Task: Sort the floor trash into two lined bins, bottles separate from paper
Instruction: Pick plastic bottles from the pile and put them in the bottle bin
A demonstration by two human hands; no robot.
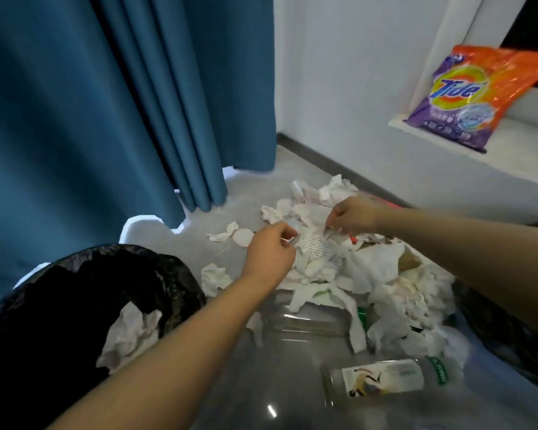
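A purple-and-orange bag [475, 94] reading "Tide" leans on a white ledge [510, 156] by the white wall. The floor [261, 187] is grey and glossy, with a blue curtain [106, 103] hanging to the left. A bin [84, 308] lined in black holds crumpled paper [131, 336]. Both hands pinch one printed scrap [312, 243] above the paper pile [385, 290]: left hand [269, 252] and right hand [351, 217], fingers clamped on it. A clear labelled bottle [382, 380] lies on the floor nearby.

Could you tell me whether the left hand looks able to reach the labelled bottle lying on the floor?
Probably yes: the labelled bottle lies uncovered on bare floor, nearer than the left hand, though that hand is now pinching paper.
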